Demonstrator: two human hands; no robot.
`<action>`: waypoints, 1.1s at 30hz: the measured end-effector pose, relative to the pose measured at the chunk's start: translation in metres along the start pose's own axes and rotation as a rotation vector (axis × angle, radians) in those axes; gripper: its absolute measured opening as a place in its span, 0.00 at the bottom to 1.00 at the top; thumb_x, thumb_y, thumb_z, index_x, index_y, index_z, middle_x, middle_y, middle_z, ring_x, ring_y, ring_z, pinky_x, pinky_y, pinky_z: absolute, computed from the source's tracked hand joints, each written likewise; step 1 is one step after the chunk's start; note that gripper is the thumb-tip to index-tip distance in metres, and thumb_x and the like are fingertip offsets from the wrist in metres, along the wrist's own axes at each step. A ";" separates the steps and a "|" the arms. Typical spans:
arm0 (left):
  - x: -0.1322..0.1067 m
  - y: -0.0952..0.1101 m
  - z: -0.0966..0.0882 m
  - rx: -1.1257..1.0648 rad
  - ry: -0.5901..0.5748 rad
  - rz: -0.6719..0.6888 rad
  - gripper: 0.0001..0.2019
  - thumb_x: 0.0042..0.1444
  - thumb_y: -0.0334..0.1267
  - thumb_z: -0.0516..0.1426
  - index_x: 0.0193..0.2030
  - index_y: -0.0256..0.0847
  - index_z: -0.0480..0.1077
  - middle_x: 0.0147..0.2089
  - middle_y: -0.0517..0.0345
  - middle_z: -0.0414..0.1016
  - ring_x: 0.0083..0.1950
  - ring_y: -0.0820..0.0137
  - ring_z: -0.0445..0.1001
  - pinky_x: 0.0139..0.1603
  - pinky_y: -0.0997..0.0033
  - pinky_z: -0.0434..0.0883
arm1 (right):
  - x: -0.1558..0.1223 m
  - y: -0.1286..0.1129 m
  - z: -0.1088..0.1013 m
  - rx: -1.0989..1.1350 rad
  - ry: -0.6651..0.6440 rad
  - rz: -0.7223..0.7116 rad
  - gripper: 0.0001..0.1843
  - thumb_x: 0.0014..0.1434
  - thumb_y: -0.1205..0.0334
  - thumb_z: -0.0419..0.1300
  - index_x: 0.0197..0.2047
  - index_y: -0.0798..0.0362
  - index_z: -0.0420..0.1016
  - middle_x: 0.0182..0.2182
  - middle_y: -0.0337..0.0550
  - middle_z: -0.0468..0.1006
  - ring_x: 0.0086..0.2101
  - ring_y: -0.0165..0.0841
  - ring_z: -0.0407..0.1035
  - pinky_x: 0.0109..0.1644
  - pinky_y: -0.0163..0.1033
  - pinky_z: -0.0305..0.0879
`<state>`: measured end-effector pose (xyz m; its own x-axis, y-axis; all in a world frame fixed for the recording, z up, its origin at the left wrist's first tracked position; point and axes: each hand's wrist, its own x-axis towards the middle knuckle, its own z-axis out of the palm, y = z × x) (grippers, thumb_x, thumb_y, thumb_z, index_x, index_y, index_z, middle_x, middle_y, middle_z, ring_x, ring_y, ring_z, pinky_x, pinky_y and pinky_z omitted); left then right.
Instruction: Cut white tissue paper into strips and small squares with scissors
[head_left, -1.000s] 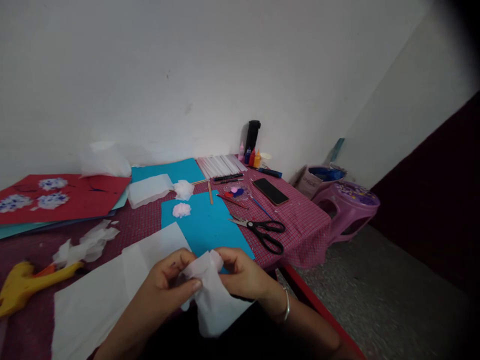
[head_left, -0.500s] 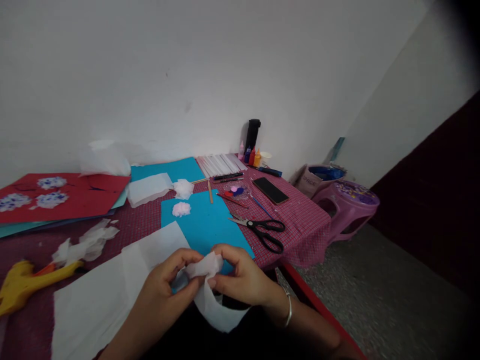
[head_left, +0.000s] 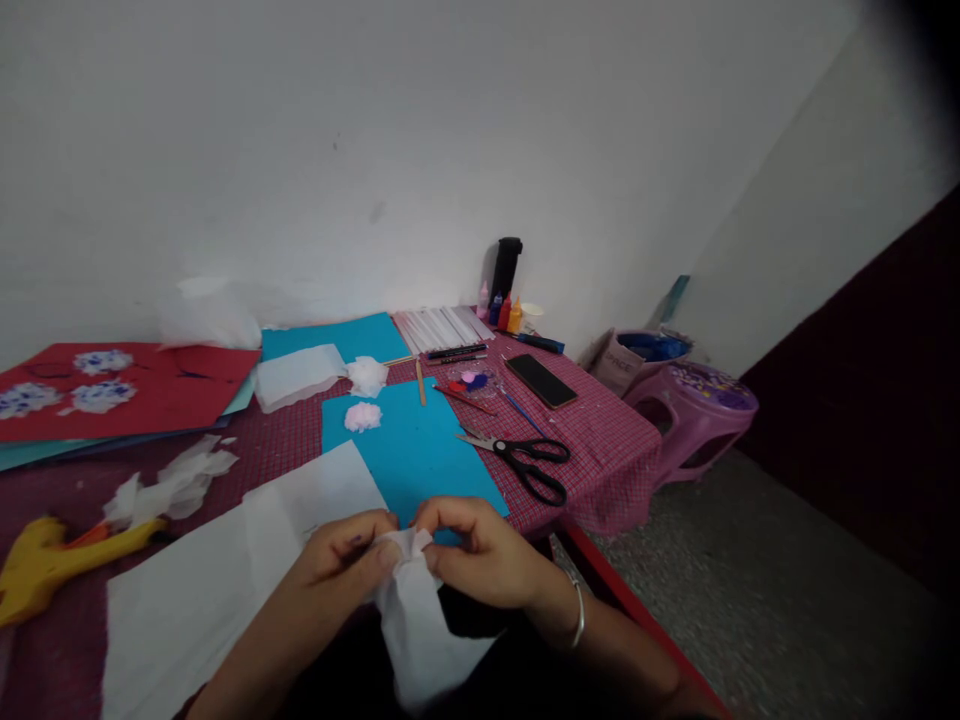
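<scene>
Between my two hands is a piece of white tissue paper, bunched at the top and hanging down at the front edge of the table. My left hand pinches its upper left part with thumb and fingers. Opposite it, my right hand pinches the upper right edge close by. Just beyond them lies a blue sheet of card, with a pale pink crumpled paper puff on it. Scissors with black handles rest across the card's right edge. White paper sheets lie beneath and left of my left arm.
A yellow glue gun and torn tissue scraps are at left. Red card with white-and-blue puffs lies behind them. A phone, small paint bottles and pens sit at back right. A pink stool stands beyond the table.
The tissue's loose end has swung from the right to hang lower and straighter. My left hand has shifted its pinch slightly; the right has hardly moved.
</scene>
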<state>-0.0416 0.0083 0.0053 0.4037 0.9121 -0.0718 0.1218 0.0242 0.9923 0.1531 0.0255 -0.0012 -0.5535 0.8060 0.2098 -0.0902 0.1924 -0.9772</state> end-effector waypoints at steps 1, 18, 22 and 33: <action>-0.001 0.000 0.000 -0.029 -0.004 -0.013 0.16 0.58 0.49 0.55 0.27 0.39 0.65 0.26 0.64 0.60 0.28 0.74 0.59 0.29 0.75 0.58 | 0.000 0.000 -0.001 0.031 -0.019 0.013 0.06 0.57 0.60 0.58 0.32 0.54 0.68 0.27 0.35 0.67 0.28 0.26 0.60 0.33 0.32 0.59; -0.015 0.027 0.015 0.731 0.616 0.316 0.02 0.55 0.39 0.57 0.33 0.45 0.70 0.31 0.60 0.72 0.33 0.67 0.70 0.37 0.70 0.65 | 0.010 0.003 0.001 0.167 0.328 0.066 0.07 0.51 0.62 0.60 0.29 0.52 0.63 0.25 0.34 0.65 0.26 0.26 0.59 0.30 0.31 0.58; -0.020 0.030 0.026 0.667 0.325 0.178 0.05 0.55 0.42 0.58 0.34 0.45 0.71 0.29 0.61 0.75 0.28 0.67 0.71 0.29 0.72 0.65 | 0.009 0.001 0.003 0.057 0.506 -0.028 0.08 0.52 0.61 0.60 0.29 0.52 0.63 0.26 0.35 0.65 0.28 0.28 0.61 0.33 0.32 0.60; -0.005 0.026 0.022 0.444 0.067 0.017 0.13 0.63 0.43 0.47 0.33 0.42 0.68 0.30 0.59 0.69 0.34 0.66 0.68 0.36 0.71 0.65 | 0.003 -0.001 0.004 -0.062 0.307 -0.040 0.02 0.53 0.65 0.60 0.33 0.53 0.70 0.28 0.35 0.70 0.29 0.27 0.62 0.34 0.32 0.60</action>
<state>-0.0203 -0.0047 0.0296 0.3511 0.9357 -0.0346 0.4987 -0.1556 0.8527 0.1488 0.0253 0.0007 -0.2740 0.9265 0.2579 -0.0513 0.2537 -0.9659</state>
